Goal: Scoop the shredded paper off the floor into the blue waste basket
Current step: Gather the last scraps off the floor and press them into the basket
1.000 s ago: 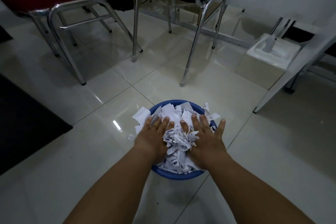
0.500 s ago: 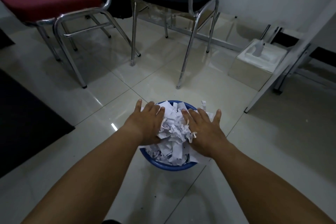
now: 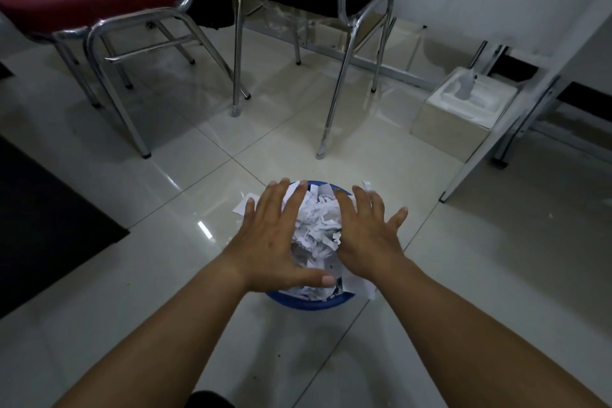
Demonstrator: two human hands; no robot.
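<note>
White shredded paper [image 3: 318, 225] heaps in the blue waste basket [image 3: 308, 303] between 2 flat, splayed hands — left hand [image 3: 271, 242], right hand [image 3: 367, 235] — gripping nothing.

Both forearms are bare from the bottom edge of the frame up to the wrists, with no sleeve on either. The left hand [image 3: 275, 235] and the right hand [image 3: 367, 235] wear no gloves, rings, watch or bands. The nails are short and unpainted; the left thumbnail [image 3: 328, 281] shows plainly. A dark rounded shape, too cropped to identify, sits at the bottom edge between the arms.
</note>
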